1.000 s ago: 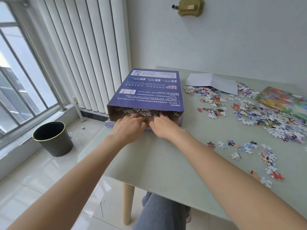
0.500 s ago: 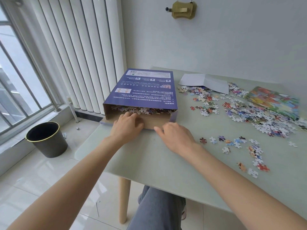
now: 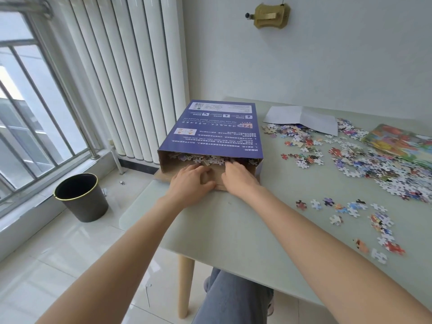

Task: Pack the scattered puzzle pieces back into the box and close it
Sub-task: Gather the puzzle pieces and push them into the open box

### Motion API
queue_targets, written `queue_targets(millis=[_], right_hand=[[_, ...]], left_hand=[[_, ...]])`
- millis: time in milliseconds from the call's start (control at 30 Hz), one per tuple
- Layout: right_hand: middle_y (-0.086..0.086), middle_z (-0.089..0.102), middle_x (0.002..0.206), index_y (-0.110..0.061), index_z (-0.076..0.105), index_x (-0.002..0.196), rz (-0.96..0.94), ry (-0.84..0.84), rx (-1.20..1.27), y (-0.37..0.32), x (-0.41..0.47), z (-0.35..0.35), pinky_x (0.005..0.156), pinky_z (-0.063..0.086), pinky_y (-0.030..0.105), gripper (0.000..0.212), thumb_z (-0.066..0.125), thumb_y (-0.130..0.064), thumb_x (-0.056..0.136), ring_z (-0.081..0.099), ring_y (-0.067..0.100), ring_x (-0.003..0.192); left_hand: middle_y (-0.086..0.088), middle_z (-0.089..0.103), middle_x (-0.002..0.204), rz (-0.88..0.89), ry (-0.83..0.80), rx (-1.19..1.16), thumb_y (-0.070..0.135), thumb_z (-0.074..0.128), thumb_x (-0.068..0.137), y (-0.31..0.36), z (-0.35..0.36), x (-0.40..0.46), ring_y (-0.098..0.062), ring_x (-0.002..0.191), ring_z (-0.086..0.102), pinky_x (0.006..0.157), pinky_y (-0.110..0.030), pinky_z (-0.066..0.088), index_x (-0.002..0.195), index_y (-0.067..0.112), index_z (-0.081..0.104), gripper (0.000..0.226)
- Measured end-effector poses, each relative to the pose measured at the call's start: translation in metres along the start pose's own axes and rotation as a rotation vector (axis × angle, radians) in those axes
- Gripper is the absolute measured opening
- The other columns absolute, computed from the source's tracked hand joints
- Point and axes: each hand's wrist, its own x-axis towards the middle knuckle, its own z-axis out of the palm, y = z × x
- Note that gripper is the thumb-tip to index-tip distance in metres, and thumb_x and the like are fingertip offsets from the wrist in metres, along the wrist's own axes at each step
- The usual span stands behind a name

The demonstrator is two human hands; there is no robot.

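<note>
The box [image 3: 211, 132] lies flat at the worktop's [image 3: 233, 225] left corner, its open end facing the person and its brown flap folded down onto the worktop, so pieces can be slid in along the surface rather than dropped from above. Loose pieces already show just inside the mouth.

Both hands sit side by side at that mouth. The left hand [image 3: 190, 183] rests palm down on the flap with its fingers bent toward the opening; the right hand [image 3: 239, 177] does the same, fingertips curled in among the pieces at the edge. Whether either pinches a piece cannot be told; they look to be pushing pieces deeper so the heap does not spill back out.

Most of the work is judged to remain. A large scatter of pieces [image 3: 364, 164] lies to the right, a smaller cluster [image 3: 364, 216] sits nearer the person, and a sheet [image 3: 304, 119] and a colourful picture [image 3: 402, 141] lie beyond.
</note>
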Motion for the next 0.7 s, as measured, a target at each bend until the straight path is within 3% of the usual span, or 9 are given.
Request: queue_targets(millis=[100, 167, 233, 300, 367, 467, 567, 633, 700], right_hand=[[0.009, 0.04, 0.146, -0.006, 0.05, 0.131, -0.149, 0.064, 0.057, 0.015, -0.026, -0.009, 0.107, 0.035, 0.039, 0.04, 0.035, -0.01, 0.094, 0.04, 0.026, 0.132], [0.006, 0.058, 0.128, -0.01, 0.061, 0.12, -0.224, 0.227, 0.148, 0.033, -0.049, -0.021, 0.097, 0.044, 0.037, 0.035, 0.039, -0.009, 0.092, 0.055, 0.023, 0.115], [0.004, 0.068, 0.106, -0.012, 0.068, 0.103, -0.182, 0.408, 0.207, 0.057, -0.07, -0.035, 0.083, 0.049, 0.037, 0.029, 0.043, -0.007, 0.09, 0.062, 0.024, 0.095], [0.005, 0.068, 0.104, -0.012, 0.069, 0.099, -0.055, 0.508, 0.183, 0.086, -0.085, -0.047, 0.083, 0.049, 0.036, 0.026, 0.045, -0.007, 0.089, 0.062, 0.025, 0.094], [0.008, 0.063, 0.115, -0.012, 0.064, 0.11, 0.096, 0.474, 0.109, 0.112, -0.098, -0.056, 0.088, 0.046, 0.034, 0.027, 0.044, -0.012, 0.092, 0.057, 0.025, 0.106], [0.013, 0.049, 0.134, -0.01, 0.047, 0.131, 0.31, 0.344, -0.002, 0.149, -0.118, -0.06, 0.098, 0.037, 0.036, 0.038, 0.038, -0.023, 0.097, 0.043, 0.029, 0.123], [0.018, 0.045, 0.135, -0.008, 0.042, 0.135, 0.491, 0.298, -0.09, 0.18, -0.132, -0.056, 0.104, 0.03, 0.039, 0.045, 0.033, -0.033, 0.098, 0.038, 0.032, 0.126], [0.022, 0.045, 0.13, -0.007, 0.046, 0.128, 0.58, 0.282, -0.119, 0.19, -0.134, -0.05, 0.104, 0.029, 0.04, 0.047, 0.03, -0.039, 0.098, 0.037, 0.034, 0.124], [0.025, 0.041, 0.133, -0.006, 0.047, 0.127, 0.555, 0.253, -0.084, 0.189, -0.131, -0.046, 0.108, 0.025, 0.04, 0.048, 0.028, -0.039, 0.099, 0.031, 0.034, 0.129]], left_hand=[[0.0, 0.048, 0.135, -0.03, 0.056, 0.027, 0.038, 0.051, 0.088, 0.004, 0.002, -0.004, -0.025, 0.127, 0.04, 0.104, -0.037, 0.031, 0.129, 0.027, 0.05, 0.042], [-0.002, 0.055, 0.124, -0.018, 0.135, 0.007, 0.029, 0.047, 0.09, 0.018, 0.004, -0.009, -0.028, 0.119, 0.045, 0.094, -0.038, 0.037, 0.119, 0.024, 0.057, 0.031], [-0.004, 0.059, 0.117, 0.041, 0.221, -0.063, 0.019, 0.045, 0.091, 0.04, 0.009, -0.017, -0.03, 0.111, 0.048, 0.086, -0.036, 0.04, 0.114, 0.021, 0.062, 0.029], [-0.004, 0.062, 0.116, 0.165, 0.277, -0.126, 0.013, 0.046, 0.09, 0.064, 0.016, -0.024, -0.029, 0.108, 0.05, 0.086, -0.035, 0.041, 0.113, 0.018, 0.063, 0.029], [-0.007, 0.062, 0.115, 0.314, 0.233, -0.155, 0.009, 0.044, 0.09, 0.088, 0.022, -0.027, -0.03, 0.107, 0.051, 0.086, -0.034, 0.04, 0.115, 0.013, 0.061, 0.03], [-0.01, 0.055, 0.128, 0.458, 0.015, -0.177, 0.009, 0.041, 0.094, 0.123, 0.043, -0.027, -0.027, 0.119, 0.049, 0.097, -0.031, 0.036, 0.126, 0.012, 0.054, 0.035], [-0.014, 0.032, 0.148, 0.452, -0.18, -0.179, 0.016, 0.04, 0.097, 0.15, 0.065, -0.031, -0.027, 0.137, 0.032, 0.109, -0.027, 0.022, 0.139, 0.01, 0.037, 0.042], [-0.016, 0.022, 0.151, 0.416, -0.177, -0.207, 0.013, 0.036, 0.098, 0.162, 0.074, -0.032, -0.028, 0.139, 0.027, 0.109, -0.026, 0.02, 0.141, 0.009, 0.033, 0.044], [-0.017, 0.02, 0.152, 0.368, -0.127, -0.25, 0.006, 0.035, 0.095, 0.174, 0.079, -0.03, -0.029, 0.138, 0.028, 0.109, -0.027, 0.022, 0.141, 0.007, 0.032, 0.046]])
